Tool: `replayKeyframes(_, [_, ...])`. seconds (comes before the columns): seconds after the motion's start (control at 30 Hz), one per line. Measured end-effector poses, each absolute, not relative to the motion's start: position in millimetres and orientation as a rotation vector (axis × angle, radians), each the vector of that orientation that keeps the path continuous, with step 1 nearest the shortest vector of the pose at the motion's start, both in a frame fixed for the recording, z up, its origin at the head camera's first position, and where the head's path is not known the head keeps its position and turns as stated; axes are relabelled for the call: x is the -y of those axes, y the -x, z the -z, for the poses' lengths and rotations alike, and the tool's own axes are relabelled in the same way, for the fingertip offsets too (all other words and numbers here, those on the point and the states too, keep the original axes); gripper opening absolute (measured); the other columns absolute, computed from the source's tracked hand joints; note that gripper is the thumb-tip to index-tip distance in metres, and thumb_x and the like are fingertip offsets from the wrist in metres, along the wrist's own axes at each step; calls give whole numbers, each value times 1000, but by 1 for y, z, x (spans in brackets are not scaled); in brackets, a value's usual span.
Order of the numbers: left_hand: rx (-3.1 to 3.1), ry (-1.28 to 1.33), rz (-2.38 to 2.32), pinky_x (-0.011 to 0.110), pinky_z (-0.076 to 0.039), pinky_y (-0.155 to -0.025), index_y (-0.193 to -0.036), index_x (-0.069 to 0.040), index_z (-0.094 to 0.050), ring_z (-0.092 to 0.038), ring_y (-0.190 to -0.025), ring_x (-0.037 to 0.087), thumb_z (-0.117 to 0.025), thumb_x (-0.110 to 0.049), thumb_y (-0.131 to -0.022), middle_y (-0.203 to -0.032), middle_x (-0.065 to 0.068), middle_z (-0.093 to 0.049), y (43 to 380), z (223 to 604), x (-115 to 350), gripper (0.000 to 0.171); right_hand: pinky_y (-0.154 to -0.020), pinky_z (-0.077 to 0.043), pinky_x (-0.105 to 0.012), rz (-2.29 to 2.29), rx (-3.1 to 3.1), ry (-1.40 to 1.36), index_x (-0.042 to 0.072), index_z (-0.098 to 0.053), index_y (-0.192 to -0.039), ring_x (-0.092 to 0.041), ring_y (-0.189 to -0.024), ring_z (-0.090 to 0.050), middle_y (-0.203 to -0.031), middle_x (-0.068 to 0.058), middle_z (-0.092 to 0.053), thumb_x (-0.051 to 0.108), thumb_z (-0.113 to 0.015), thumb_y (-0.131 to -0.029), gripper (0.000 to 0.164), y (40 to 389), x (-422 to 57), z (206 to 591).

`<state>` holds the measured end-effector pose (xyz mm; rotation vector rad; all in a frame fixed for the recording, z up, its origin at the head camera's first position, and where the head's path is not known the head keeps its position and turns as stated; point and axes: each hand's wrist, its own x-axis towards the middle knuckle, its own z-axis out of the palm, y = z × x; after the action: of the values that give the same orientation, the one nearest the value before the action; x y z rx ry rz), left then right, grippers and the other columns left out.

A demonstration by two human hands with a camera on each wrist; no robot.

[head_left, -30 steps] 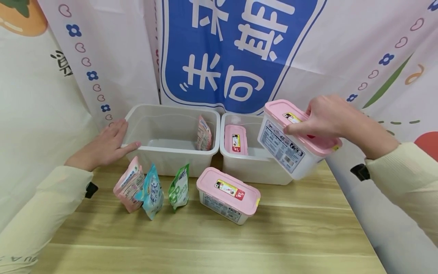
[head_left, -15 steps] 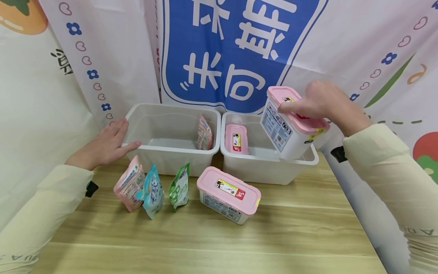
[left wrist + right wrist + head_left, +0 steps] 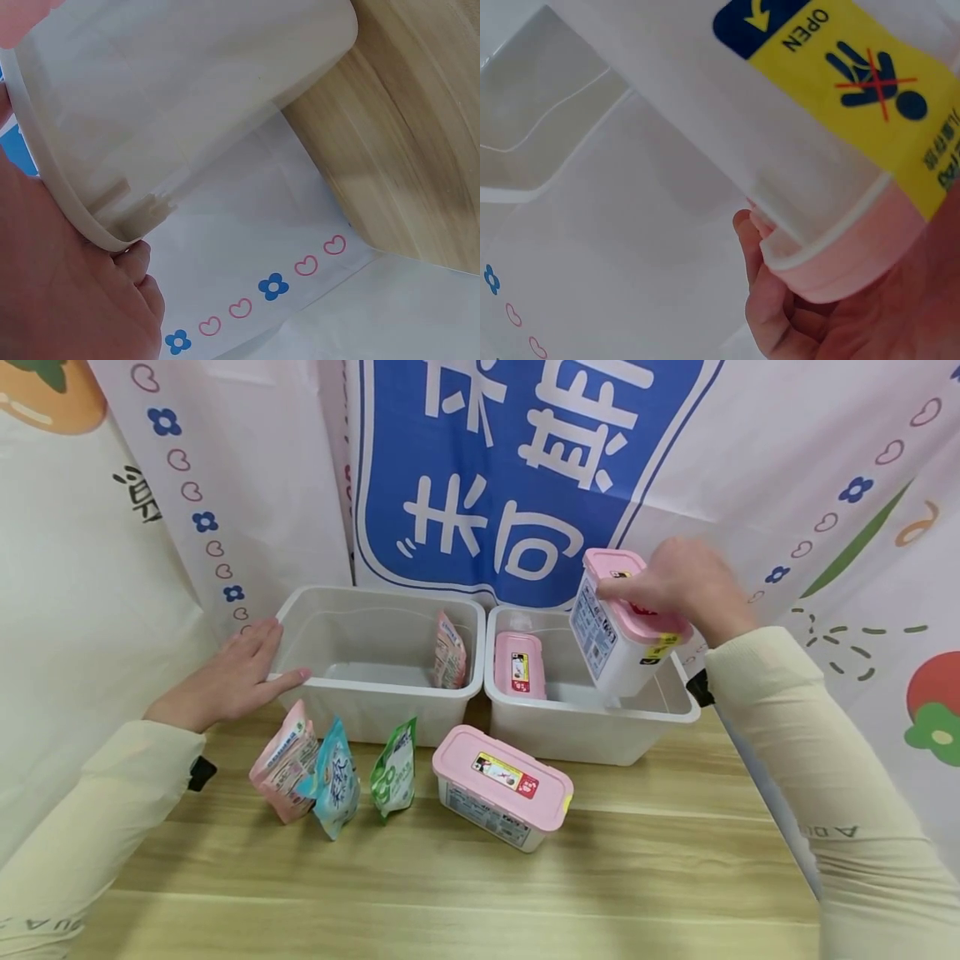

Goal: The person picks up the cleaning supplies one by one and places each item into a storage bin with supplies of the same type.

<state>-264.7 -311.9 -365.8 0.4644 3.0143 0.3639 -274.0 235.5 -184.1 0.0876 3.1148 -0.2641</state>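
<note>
My right hand (image 3: 686,585) grips a white plastic box with a pink lid (image 3: 603,635) from above, thumb on its near side. The box is tilted, its lower end inside the right grey bin (image 3: 585,727). In the right wrist view, fingers curl over the edge of the box's lid (image 3: 847,255), beside a yellow "OPEN" sticker. My left hand (image 3: 221,681) rests on the left corner of the left grey bin (image 3: 375,710), thumb along the front rim. The left wrist view shows this hand at the bin's rim (image 3: 67,210). A similar pink-lidded box (image 3: 519,664) stands inside the right bin.
Another pink-lidded box (image 3: 502,785) stands on the wooden table (image 3: 450,902) before the bins. Left of it are green (image 3: 394,772), blue (image 3: 336,781) and pink (image 3: 287,764) pouches. A pink pouch (image 3: 450,652) stands in the left bin. A printed cloth (image 3: 510,485) hangs behind.
My right hand has carried the pink-lidded box leftward, first up and then down, from the right bin's outer end to inside its opening. The left hand stays where it was.
</note>
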Motion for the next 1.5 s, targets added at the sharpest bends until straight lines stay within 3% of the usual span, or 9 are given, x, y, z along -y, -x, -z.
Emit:
replayKeyframes(0.67, [-3010, -471, -374, 70, -4, -130, -164, 10, 4, 0, -161, 54, -42, -62, -107, -173, 34, 4, 264, 366, 312, 103, -54, -56, -27, 417, -3111, -239, 7, -69, -107, -28, -74, -74, -98, -16, -73, 74, -71, -82, 72, 291, -229, 222])
replayKeyframes(1.2, [-3019, -472, -379, 70, -5, -130, -164, 9, 4, -1, -161, 55, -43, -61, -107, -173, 34, 6, 262, 366, 312, 102, -56, -50, -28, 390, -3108, -252, 7, -70, -102, -28, -73, -70, -93, -15, -71, 73, -69, -83, 69, 298, -229, 248])
replayKeyframes(1.5, [-3007, -477, -401, 69, -3, -131, -164, 9, 5, 0, -162, 53, -43, -61, -106, -173, 33, 6, 262, 365, 311, 102, -64, -49, -32, 386, -3127, -242, 6, -67, -107, -30, -83, -65, -97, -16, -68, 70, -72, -82, 69, 300, -226, 264])
